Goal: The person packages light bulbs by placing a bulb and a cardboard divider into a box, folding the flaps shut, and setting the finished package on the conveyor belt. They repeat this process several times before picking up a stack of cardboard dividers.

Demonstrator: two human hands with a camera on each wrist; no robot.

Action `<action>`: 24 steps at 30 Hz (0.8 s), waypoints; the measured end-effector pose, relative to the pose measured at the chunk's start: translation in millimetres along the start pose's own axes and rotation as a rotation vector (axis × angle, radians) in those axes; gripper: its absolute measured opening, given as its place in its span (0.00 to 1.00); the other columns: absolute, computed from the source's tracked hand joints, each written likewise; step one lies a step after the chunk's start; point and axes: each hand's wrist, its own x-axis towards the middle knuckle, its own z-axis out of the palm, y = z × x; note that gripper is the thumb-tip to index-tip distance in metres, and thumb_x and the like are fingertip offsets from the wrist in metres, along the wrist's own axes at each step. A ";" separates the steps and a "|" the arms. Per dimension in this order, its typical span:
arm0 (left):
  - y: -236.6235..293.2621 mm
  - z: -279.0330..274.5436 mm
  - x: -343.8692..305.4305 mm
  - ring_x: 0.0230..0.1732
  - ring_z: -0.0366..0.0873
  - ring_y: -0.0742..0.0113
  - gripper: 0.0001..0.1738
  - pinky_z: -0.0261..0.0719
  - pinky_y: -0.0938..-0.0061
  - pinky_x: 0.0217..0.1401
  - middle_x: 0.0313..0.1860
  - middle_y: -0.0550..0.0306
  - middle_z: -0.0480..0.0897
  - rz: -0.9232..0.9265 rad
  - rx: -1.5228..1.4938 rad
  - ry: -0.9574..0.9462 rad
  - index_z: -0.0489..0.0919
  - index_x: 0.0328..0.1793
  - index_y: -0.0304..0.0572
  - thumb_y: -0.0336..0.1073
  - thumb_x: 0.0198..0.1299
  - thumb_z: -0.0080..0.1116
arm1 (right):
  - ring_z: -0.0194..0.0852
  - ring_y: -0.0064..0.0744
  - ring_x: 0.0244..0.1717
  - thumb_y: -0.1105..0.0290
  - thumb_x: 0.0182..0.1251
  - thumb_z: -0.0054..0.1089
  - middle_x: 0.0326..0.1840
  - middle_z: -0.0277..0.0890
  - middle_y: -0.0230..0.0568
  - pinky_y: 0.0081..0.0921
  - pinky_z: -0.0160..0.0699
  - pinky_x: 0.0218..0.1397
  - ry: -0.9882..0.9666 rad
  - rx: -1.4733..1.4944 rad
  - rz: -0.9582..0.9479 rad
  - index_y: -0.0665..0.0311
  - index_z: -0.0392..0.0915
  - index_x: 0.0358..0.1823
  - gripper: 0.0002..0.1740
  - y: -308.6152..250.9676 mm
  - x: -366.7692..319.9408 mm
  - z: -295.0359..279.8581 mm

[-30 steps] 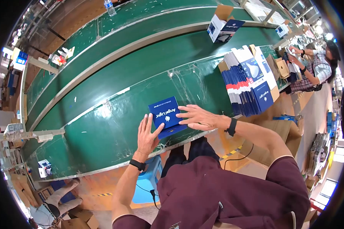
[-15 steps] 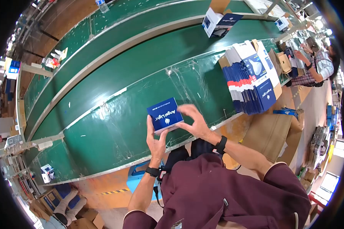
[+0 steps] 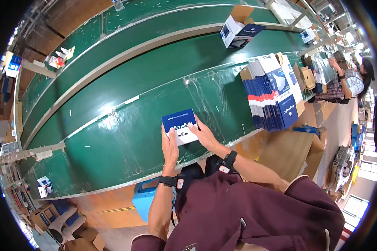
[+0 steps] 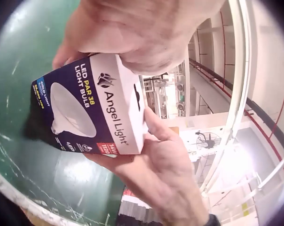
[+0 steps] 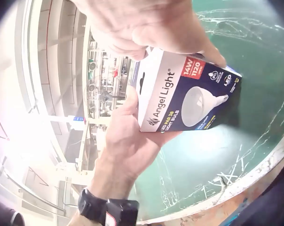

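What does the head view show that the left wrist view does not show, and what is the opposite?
Only the head view: the blue stool under the bench edge and the person's maroon shirt.

Only the left wrist view: the bulb picture on the held box's side, and a fan in the background.

Both: the box, held between left hand and right hand, and the green bench.
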 end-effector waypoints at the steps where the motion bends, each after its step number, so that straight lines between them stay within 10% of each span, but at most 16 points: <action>1: 0.9 4.2 2.0 0.66 0.79 0.56 0.33 0.73 0.64 0.72 0.67 0.42 0.81 0.008 -0.017 0.012 0.63 0.85 0.35 0.47 0.83 0.46 | 0.71 0.24 0.67 0.57 0.87 0.51 0.72 0.75 0.38 0.26 0.67 0.76 0.020 0.001 -0.003 0.64 0.53 0.88 0.37 -1.6 -0.6 1.5; 8: -37.7 -19.1 24.6 0.80 0.66 0.38 0.40 0.61 0.55 0.83 0.82 0.27 0.64 0.192 0.478 0.200 0.57 0.87 0.30 0.49 0.80 0.51 | 0.78 0.20 0.50 0.64 0.84 0.59 0.55 0.83 0.37 0.24 0.81 0.55 0.070 0.273 0.037 0.61 0.55 0.88 0.37 27.0 6.8 27.3; 11: 8.5 -30.6 24.1 0.83 0.57 0.25 0.45 0.57 0.41 0.83 0.87 0.26 0.54 0.232 1.014 0.478 0.55 0.89 0.38 0.58 0.78 0.51 | 0.73 0.30 0.68 0.48 0.83 0.57 0.73 0.77 0.44 0.30 0.72 0.72 0.066 0.222 -0.044 0.69 0.57 0.86 0.43 32.7 27.6 92.2; 12: 7.8 -39.5 29.5 0.83 0.56 0.23 0.47 0.57 0.38 0.83 0.88 0.27 0.51 0.105 1.125 0.545 0.55 0.90 0.41 0.62 0.77 0.52 | 0.61 0.35 0.82 0.45 0.84 0.54 0.88 0.58 0.42 0.33 0.65 0.80 -0.073 0.305 0.082 0.63 0.59 0.86 0.41 26.5 35.2 95.3; 14: 5.5 -60.5 35.3 0.84 0.55 0.22 0.50 0.57 0.35 0.81 0.89 0.29 0.48 0.033 1.294 0.608 0.54 0.91 0.45 0.68 0.74 0.51 | 0.67 0.38 0.78 0.43 0.84 0.52 0.83 0.66 0.42 0.36 0.68 0.78 -0.248 0.514 0.418 0.63 0.62 0.85 0.41 0.5 49.1 71.5; 19: 13.2 -70.2 31.0 0.84 0.53 0.25 0.61 0.57 0.34 0.81 0.91 0.31 0.45 0.150 1.384 0.575 0.54 0.91 0.48 0.77 0.63 0.58 | 0.73 0.42 0.77 0.54 0.81 0.61 0.79 0.72 0.55 0.36 0.69 0.79 0.271 -0.344 -0.467 0.73 0.75 0.71 0.31 -60.9 127.6 -66.5; 20: 14.0 -70.9 28.8 0.84 0.53 0.25 0.62 0.57 0.34 0.81 0.91 0.31 0.45 0.145 1.393 0.569 0.54 0.91 0.48 0.77 0.62 0.59 | 0.78 0.45 0.73 0.55 0.78 0.63 0.76 0.75 0.56 0.39 0.75 0.73 0.274 -0.356 -0.215 0.72 0.81 0.62 0.25 -122.7 121.1 -105.4; 22: 17.1 -77.5 29.8 0.82 0.58 0.28 0.63 0.61 0.35 0.78 0.90 0.31 0.48 0.098 1.358 0.586 0.54 0.91 0.47 0.77 0.60 0.62 | 0.89 0.48 0.45 0.56 0.76 0.62 0.42 0.89 0.50 0.42 0.85 0.51 0.521 -0.426 -0.548 0.70 0.62 0.81 0.40 -138.6 177.7 -171.0; 24: 18.6 -98.1 48.4 0.80 0.60 0.30 0.63 0.62 0.35 0.77 0.90 0.31 0.48 -0.045 1.330 0.635 0.54 0.91 0.45 0.75 0.61 0.62 | 0.89 0.54 0.38 0.51 0.74 0.65 0.34 0.88 0.50 0.46 0.86 0.46 0.744 -0.635 -0.674 0.69 0.70 0.75 0.37 -174.9 211.5 -212.8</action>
